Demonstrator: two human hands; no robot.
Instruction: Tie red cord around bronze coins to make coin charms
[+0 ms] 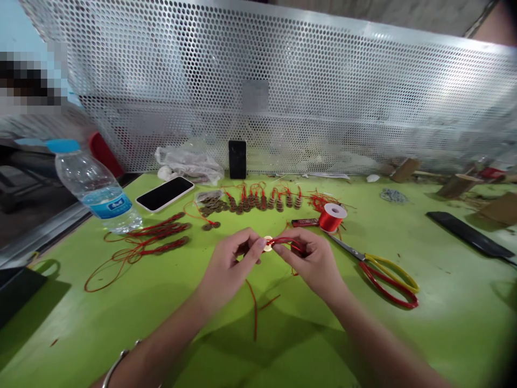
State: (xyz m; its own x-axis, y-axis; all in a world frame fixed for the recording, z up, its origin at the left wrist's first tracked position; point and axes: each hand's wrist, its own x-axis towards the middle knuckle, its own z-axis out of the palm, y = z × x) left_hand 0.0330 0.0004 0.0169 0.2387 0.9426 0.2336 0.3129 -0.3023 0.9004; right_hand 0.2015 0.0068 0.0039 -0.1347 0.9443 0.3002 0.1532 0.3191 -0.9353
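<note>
Between my hands, above the green table (pixel 181 323), is a small brass-coloured coin (pixel 268 243) with red cord through it. My left hand (pixel 240 258) pinches the coin between thumb and fingers. The red cord (pixel 287 240) is closed in the fingers of my right hand (pixel 313 256), close against the coin. Below them lie loose cut pieces of red cord (pixel 254 307). Beyond my hands stretches a row of strung coins (pixel 258 202) with red loops. More strung coins (pixel 165 245) with long cord tails lie to the left.
A spool of red thread (pixel 333 217) stands right of centre, near scissors (pixel 359 256) with red and yellow handles. A water bottle (pixel 109 202) and a white-edged phone (pixel 165 194) are at left. Another phone (pixel 237 160) leans upright before the perforated metal panel (pixel 307 97).
</note>
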